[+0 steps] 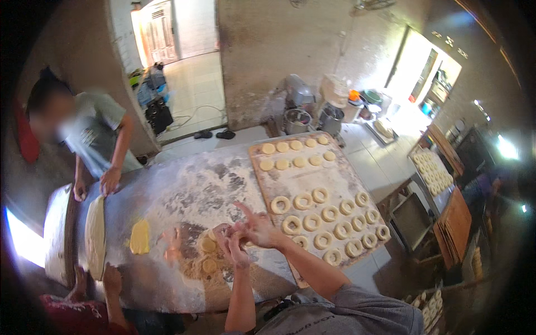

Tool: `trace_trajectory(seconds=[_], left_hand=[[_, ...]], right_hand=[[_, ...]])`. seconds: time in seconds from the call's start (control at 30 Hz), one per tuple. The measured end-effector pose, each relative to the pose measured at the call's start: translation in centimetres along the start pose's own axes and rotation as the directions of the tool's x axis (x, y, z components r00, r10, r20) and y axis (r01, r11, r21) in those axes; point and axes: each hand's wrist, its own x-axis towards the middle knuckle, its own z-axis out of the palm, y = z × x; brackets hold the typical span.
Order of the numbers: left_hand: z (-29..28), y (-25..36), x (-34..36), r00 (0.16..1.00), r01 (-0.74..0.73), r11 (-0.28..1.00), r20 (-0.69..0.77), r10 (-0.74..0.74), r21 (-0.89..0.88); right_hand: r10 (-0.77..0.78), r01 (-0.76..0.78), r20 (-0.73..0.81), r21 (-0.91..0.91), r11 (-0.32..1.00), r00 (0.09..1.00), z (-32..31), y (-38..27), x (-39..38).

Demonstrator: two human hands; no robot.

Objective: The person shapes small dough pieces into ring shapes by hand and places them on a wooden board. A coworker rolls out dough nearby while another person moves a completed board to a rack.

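My left hand (pixel 233 247) and my right hand (pixel 261 230) meet above the floured table, close to its right part. The left fingers are curled against the right hand. My right forefinger points outward, with the other fingers bent in; whatever lies between the hands is hidden. Just left of them are round pieces of pale dough (pixel 208 245), and another dough disc (pixel 209 266) sits nearer me on the floury surface. To the right, a wooden board (pixel 293 187) carries several dough rings (pixel 330 214) and, along its far end, rows of flat dough discs (pixel 299 162).
At the table's left, a person (pixel 100 131) and another person's hands (pixel 113 279) are at a long dough strip (pixel 96 237). A yellow slab (pixel 139 237) lies on the table (pixel 167 285). Mixers (pixel 300 92) stand by the wall; a tray of rings (pixel 432 170) is at right.
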Motion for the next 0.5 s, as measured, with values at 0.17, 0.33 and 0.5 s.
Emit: trace_trajectory(seconds=[0.17, 0.33, 0.5], left_hand=[[2.7, -1.9, 0.4, 0.988, 0.155, 0.946, -0.069, -0.140, 0.285], [7.0, -1.2, 0.7, 0.997, -0.069, 0.632, 0.026, 0.077, 0.772], [13.7, -4.0, 0.9, 0.981, -0.195, 0.517, 0.152, 0.124, 0.834]], right_hand=[[0.056, -0.132, 0.135, 0.661, 0.739, 0.989, -4.2, -2.9, -2.0], [0.033, -0.121, 0.146, 0.654, 0.747, 0.989, -9.6, -1.8, -2.3], [0.071, -0.169, 0.153, 0.875, 0.454, 0.986, -12.9, 1.0, -5.1]])
